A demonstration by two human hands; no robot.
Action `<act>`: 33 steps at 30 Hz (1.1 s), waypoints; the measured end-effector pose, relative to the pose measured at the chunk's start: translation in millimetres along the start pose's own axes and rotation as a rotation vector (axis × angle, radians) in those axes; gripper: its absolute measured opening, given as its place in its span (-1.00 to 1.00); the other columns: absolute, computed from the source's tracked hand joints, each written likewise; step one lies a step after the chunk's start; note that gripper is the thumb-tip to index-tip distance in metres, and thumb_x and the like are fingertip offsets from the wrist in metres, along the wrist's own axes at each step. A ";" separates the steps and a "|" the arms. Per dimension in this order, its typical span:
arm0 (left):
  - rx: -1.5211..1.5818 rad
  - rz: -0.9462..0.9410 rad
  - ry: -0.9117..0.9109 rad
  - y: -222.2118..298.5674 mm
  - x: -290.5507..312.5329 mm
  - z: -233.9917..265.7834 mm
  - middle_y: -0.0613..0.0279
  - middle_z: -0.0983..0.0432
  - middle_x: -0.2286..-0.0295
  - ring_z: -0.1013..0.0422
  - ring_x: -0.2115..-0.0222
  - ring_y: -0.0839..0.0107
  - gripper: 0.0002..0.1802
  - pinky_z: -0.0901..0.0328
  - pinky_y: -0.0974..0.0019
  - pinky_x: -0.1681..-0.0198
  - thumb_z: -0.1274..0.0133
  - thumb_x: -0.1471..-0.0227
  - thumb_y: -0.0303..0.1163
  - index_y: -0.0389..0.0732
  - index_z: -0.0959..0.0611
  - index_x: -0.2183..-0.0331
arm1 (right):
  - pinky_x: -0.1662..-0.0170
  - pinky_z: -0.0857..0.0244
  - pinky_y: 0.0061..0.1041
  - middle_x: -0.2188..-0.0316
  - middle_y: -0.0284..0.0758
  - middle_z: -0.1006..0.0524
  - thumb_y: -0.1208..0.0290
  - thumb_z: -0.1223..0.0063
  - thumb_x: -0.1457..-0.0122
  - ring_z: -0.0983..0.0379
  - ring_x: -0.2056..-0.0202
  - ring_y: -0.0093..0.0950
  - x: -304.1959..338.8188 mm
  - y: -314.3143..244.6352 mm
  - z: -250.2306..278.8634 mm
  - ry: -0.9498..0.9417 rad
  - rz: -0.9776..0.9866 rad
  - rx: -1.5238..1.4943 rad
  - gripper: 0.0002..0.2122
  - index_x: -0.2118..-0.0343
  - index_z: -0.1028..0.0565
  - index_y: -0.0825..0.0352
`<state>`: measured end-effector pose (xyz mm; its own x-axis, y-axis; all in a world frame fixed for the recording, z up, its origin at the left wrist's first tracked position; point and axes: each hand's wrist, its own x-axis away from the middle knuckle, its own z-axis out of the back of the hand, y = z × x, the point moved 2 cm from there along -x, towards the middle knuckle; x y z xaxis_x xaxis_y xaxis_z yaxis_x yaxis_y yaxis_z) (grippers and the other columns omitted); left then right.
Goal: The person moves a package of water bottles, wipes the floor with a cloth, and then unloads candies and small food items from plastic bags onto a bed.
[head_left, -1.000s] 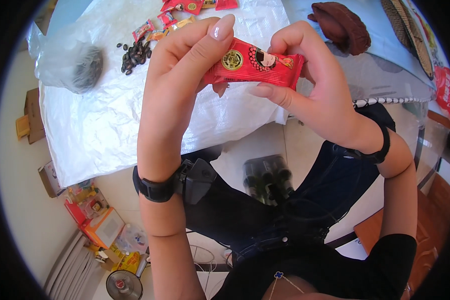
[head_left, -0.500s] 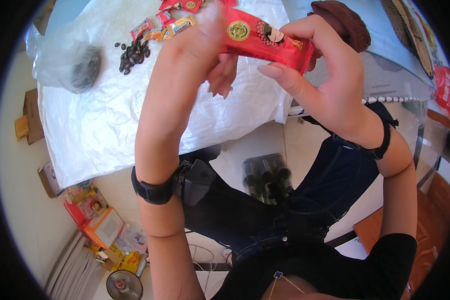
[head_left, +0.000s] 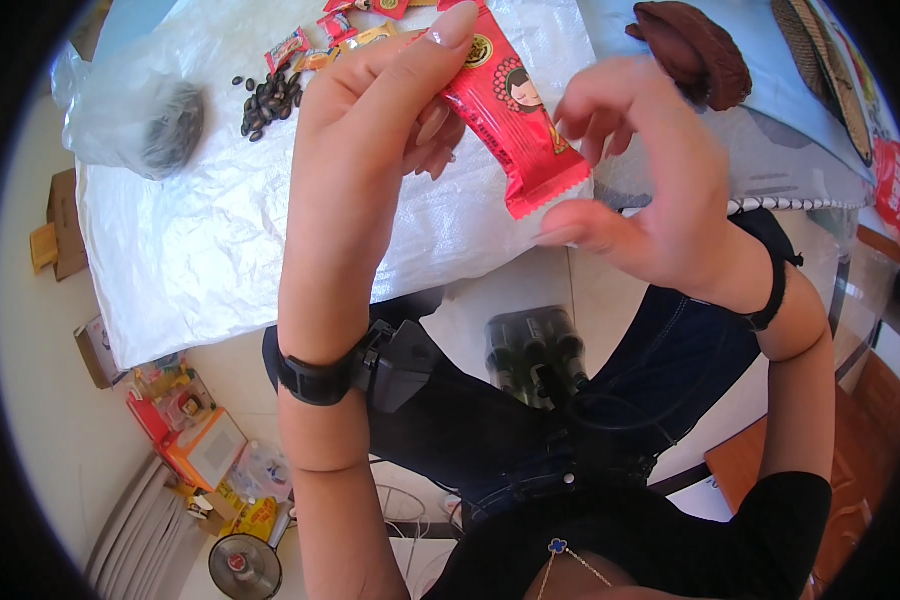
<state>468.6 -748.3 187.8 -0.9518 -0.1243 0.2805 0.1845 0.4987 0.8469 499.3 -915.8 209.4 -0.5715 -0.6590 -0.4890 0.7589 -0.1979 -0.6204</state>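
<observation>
Between the thumb and fingers of my left hand [head_left: 385, 115] is a red snack packet [head_left: 515, 125] with a crimped end and a printed cartoon figure. The packet hangs tilted, its lower crimped edge toward my right hand [head_left: 660, 160]. That hand is open beside the packet, thumb and fingers apart and slightly blurred. Beyond my left hand, several small wrapped snacks [head_left: 288, 47] in red and orange lie on the white plastic sheet [head_left: 210, 240]. A small heap of dark seeds [head_left: 270, 103] sits left of them.
A clear bag of dark contents [head_left: 170, 130] rests at the sheet's left. Dark brown leathery pieces [head_left: 695, 55] lie at the far right on light blue cloth. Under the table edge, a pack of bottles [head_left: 535, 350] stands on the floor. Boxes and a fan-like round object [head_left: 245, 568] are lower left.
My right hand has let go of the packet's end and opened. The packet has swung from nearly level to slanting downward, still in my left hand.
</observation>
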 end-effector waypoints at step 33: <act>-0.097 -0.016 -0.586 5.9 18.6 -19.2 0.12 -0.40 0.74 -0.30 0.78 0.48 -0.65 -0.18 0.51 0.72 0.03 0.12 -0.26 -0.44 -0.50 0.54 | 0.63 0.01 -0.57 0.70 -0.31 -0.18 0.44 0.22 -0.06 -0.10 0.69 -0.39 -5.5 -1.3 12.3 -0.213 -0.035 -0.516 -0.82 0.62 -0.24 0.38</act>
<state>456.7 -764.1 206.7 -0.9262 0.3770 -0.0057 0.1640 0.4162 0.8943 505.4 -920.8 220.4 -0.4772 -0.8012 -0.3612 0.4585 0.1236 -0.8800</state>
